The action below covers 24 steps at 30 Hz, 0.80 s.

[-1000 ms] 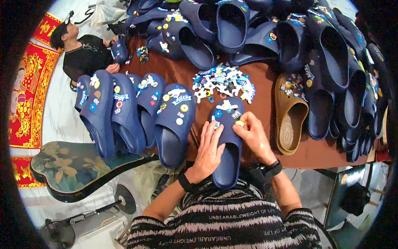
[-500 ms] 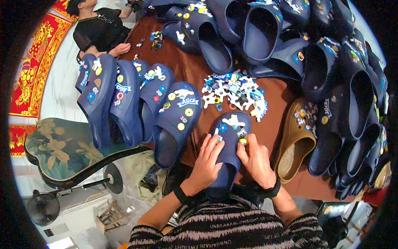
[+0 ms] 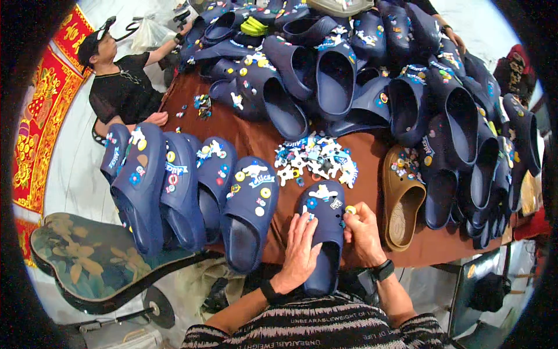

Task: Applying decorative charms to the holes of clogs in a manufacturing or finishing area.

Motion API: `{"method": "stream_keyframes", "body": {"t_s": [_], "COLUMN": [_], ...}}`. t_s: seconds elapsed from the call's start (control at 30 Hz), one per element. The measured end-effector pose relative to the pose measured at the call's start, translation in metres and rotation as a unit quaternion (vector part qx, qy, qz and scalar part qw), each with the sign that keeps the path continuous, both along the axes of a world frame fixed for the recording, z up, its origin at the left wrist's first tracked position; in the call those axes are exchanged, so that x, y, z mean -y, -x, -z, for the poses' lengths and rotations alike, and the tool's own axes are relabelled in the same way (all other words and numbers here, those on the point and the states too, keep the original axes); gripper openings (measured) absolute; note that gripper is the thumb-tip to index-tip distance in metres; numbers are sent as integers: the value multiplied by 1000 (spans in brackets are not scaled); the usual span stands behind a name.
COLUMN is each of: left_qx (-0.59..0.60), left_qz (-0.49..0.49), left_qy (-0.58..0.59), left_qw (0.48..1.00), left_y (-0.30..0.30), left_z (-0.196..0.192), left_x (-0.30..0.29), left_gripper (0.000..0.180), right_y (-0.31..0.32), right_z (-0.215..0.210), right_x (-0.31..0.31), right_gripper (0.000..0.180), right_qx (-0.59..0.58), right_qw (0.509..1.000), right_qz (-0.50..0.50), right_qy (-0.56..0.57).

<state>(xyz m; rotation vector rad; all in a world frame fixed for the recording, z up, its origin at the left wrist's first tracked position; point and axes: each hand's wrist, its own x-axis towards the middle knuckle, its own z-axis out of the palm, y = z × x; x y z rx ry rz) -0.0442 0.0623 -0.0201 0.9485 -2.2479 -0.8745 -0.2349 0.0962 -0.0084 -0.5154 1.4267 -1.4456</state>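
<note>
Navy clog (image 3: 329, 230) sits at six o'clock from the charm pile (image 3: 317, 160), heel past the near edge of the surface (image 3: 372, 168); right grip (image 3: 365, 237) pinches a yellow charm (image 3: 350, 209) at its two o'clock, left grip (image 3: 298, 256) covers nine o'clock, its tightness unclear.

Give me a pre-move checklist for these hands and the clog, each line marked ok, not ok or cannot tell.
1. Left hand on the navy clog: ok, its fingers lie on the left side of the upper.
2. Yellow charm in the grip: ok, the right hand pinches it.
3. Yellow charm's back lined up with a hole: cannot tell, the fingers hide it.
4. Toe pointing away from the wearer: ok.
5. Loose charm pile in view: ok, just beyond the toe.
6. Left hand clear of the nearest decorated clog to its left: ok, a gap shows.
</note>
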Motion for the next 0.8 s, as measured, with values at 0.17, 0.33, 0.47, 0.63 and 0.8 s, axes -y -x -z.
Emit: {"method": "stream_keyframes", "body": {"t_s": [0.17,0.33,0.47,0.63,0.8], "left_qx": [-34,-38,-48,-45,-32], "left_qz": [15,19,2,-7,-12], "left_qy": [-1,14,19,24,36], "left_qw": [999,999,999,999,999], "left_y": [-1,-4,-2,1,2], "left_z": [6,8,9,8,6], "left_x": [3,5,4,2,2], "left_gripper": [61,59,57,55,55], "right_y": [4,20,37,58,29], "right_z": [18,-14,-6,11,3], "right_x": [1,49,86,97,82], "right_gripper": [13,16,30,36,51], "right_qx": [74,-157,-343,-436,-622], "right_qw": [985,983,939,899,760], "right_qz": [155,91,1,-44,-182], "right_qy": [-3,34,23,1,46]}}
